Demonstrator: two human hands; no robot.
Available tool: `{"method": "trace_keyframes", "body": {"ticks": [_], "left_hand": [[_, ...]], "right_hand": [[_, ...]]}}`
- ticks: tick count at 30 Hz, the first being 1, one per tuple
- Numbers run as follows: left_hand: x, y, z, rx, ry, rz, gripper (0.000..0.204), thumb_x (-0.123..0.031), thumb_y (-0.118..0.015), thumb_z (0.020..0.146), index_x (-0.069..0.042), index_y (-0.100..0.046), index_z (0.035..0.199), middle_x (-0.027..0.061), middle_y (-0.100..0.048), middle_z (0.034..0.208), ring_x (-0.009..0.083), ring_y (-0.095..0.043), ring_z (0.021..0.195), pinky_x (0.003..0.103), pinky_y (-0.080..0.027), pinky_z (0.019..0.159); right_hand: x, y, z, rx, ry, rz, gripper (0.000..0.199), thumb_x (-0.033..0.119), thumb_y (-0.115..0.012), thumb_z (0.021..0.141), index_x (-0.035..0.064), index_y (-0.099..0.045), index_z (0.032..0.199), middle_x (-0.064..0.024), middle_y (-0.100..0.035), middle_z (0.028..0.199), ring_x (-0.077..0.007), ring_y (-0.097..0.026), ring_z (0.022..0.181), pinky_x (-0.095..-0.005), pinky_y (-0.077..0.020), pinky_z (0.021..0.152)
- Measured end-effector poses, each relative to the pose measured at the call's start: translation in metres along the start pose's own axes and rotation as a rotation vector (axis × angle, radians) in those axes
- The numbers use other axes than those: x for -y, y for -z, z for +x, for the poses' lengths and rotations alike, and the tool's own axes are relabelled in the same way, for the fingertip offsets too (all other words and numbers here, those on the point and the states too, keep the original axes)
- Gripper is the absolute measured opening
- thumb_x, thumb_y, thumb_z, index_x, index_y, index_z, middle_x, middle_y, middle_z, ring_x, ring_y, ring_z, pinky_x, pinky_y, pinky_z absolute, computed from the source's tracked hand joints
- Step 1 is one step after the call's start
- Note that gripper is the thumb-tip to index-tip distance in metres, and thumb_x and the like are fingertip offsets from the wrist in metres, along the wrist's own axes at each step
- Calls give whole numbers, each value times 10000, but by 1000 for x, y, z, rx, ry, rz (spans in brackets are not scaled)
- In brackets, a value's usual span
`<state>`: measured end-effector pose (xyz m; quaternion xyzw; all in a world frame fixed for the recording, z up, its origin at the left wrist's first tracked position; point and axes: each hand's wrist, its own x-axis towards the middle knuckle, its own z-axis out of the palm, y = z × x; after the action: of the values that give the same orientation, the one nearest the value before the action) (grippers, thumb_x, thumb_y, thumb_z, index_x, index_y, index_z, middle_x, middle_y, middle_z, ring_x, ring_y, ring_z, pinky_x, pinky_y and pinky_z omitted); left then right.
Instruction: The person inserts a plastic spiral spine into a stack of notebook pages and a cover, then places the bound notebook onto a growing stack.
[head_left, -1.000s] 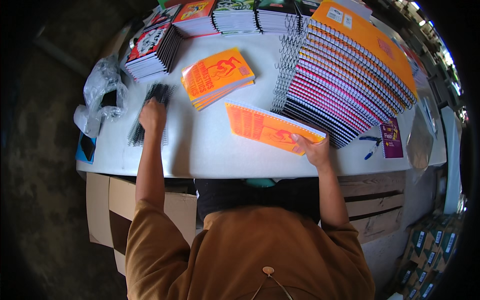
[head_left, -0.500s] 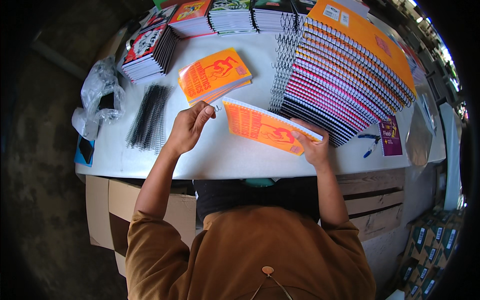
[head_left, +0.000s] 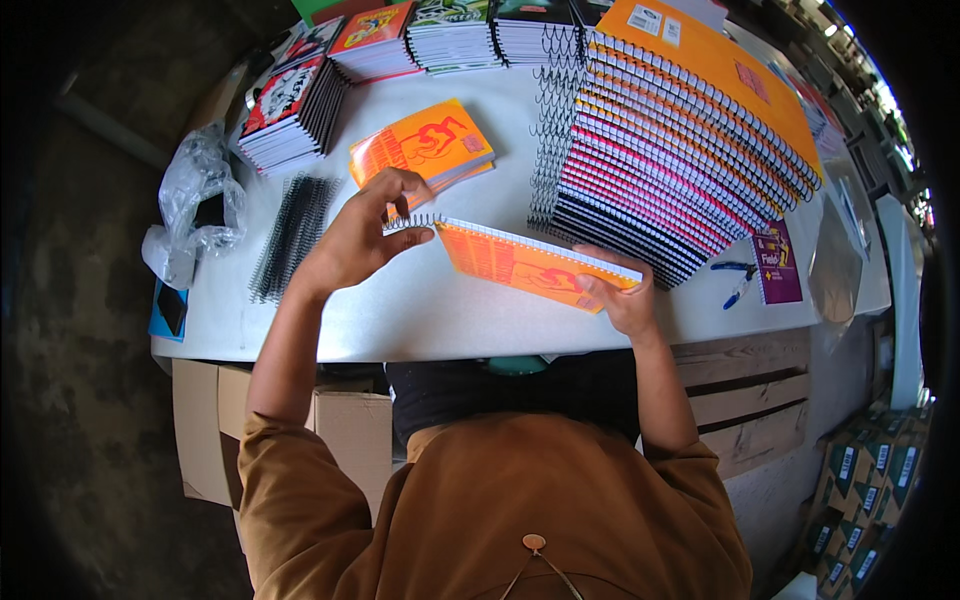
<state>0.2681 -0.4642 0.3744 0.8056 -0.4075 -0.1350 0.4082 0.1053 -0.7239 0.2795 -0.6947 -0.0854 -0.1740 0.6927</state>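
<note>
White tabletop (head_left: 420,320) fills the middle of the view, with cardboard boxes (head_left: 205,430) under its near edge and a wooden pallet (head_left: 745,395) to my right. At centre, the orange notebook (head_left: 530,265) is lifted slightly off the table and tilted, its long edge running from my left hand (head_left: 360,235) down to my right hand (head_left: 620,300). My left hand is curled, thumb and fingertips pinching the wire spiral (head_left: 412,222) that juts from the notebook's left end — the coil runs on along the notebook's upper edge. My right hand grips the notebook's right corner, thumb on the cover and fingers closed beneath it. Just beyond my left hand lies a short stack of orange covers (head_left: 425,150), flat on the table. To the left of that hand — near but apart — lies a bundle of black spirals (head_left: 290,235), and further left a crumpled clear plastic bag (head_left: 195,205). To the right rises a tall slanted stack of spiral-bound notebooks (head_left: 680,150), topped in orange, with pink and dark edges below. Along the far edge sit piles of printed booklets (head_left: 295,110). Right of the tall stack lie a purple card (head_left: 778,263) and a blue pen (head_left: 738,285).
</note>
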Motion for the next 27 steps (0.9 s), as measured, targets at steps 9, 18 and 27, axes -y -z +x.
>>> {"method": "trace_keyframes", "body": {"ticks": [9, 18, 27], "left_hand": [[-31, -9, 14, -26, -245, 749, 276, -117, -670, 749, -39, -555, 988, 107, -588, 945, 286, -567, 918, 378, -444, 815], [-30, -6, 9, 70, -439, 927, 281, -178, -721, 668, -92, -550, 874, 35, -565, 858, 217, -541, 876, 328, -380, 830], [81, -99, -40, -122, -330, 959, 1214, -818, -367, 650, 158, -115, 1325, 376, -89, 1385, 527, -41, 1297, 671, 77, 955]], "right_hand": [[-7, -2, -7, 21, 39, -133, 336, -50, -572, 770, 12, -609, 1098, -95, -648, 1036, -152, -625, 902, -266, -489, 812], [-9, -6, -7, 33, 177, -295, 417, -126, -516, 723, 24, -607, 1100, -129, -630, 1063, -246, -622, 969, -297, -499, 842], [-11, -24, -13, -58, 286, -352, 395, -101, -543, 719, 19, -611, 1089, -129, -627, 1067, -255, -621, 967, -304, -503, 839]]}}
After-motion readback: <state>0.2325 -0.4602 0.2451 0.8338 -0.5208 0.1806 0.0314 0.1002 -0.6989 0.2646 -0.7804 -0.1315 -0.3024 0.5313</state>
